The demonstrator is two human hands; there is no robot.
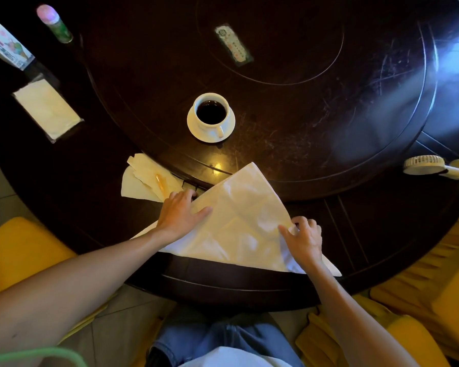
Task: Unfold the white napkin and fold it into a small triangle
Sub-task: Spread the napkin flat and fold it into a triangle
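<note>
The white napkin lies on the dark round table near its front edge, folded into a large triangle whose tip points away from me. My left hand rests flat on the napkin's left edge, fingers spread. At the right edge my right hand pinches the upper layer between thumb and fingers, with a lower layer showing beneath it.
A cup of dark coffee on a saucer stands just beyond the napkin on the raised turntable. Crumpled paper napkins lie to the left, a tissue pack farther left, a small hand fan at right. Yellow chairs flank me.
</note>
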